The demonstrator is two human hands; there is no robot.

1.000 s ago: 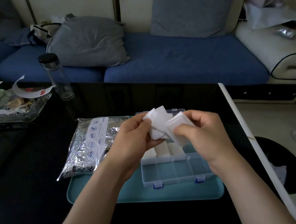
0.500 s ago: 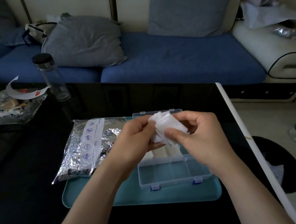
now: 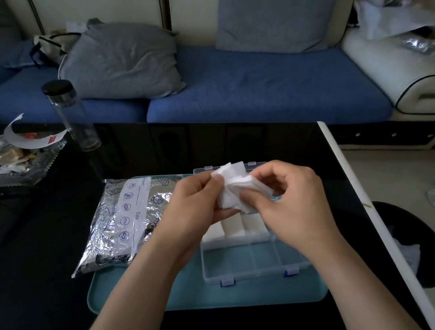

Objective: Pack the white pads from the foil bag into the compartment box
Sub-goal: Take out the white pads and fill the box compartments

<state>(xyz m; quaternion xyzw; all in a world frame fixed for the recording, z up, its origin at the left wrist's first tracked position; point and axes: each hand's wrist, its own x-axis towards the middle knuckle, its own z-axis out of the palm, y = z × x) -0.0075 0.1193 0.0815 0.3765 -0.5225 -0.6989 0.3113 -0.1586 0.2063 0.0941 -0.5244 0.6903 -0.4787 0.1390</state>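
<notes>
1. The person holds a small bunch of white pads (image 3: pixel 232 191) in both hands, in the air just above the far row of the compartment box (image 3: pixel 254 261). I'd say this is the sorting step: the bunch is being squared up, or a few pads peeled off it, before it goes in.
2. The left hand (image 3: pixel 194 205) has its grip pinched on the bunch's left side. The right hand (image 3: pixel 287 199) has thumb and fingers pinched on its lower right edge.
3. The bunch is fanned out, so it has no single heading. One corner points up and away past the box's far edge, and the other pads splay toward the box's right.
4. The box runs long from left to right, with its lid up at the far side. Its slots run crosswise, near to far. Three far-row slots toward the left already hold packed pads (image 3: pixel 233 226), and the near row looks unfilled.
5. Next, I reckon, the fan needs closing into a neat stack. That stack should be turned so its long side follows a slot, then lowered into the free slot right of the filled ones.
6. The foil bag (image 3: pixel 123 222) lies to the left of the box, its far end slanted toward the box. I cannot tell whether its mouth is open.
</notes>
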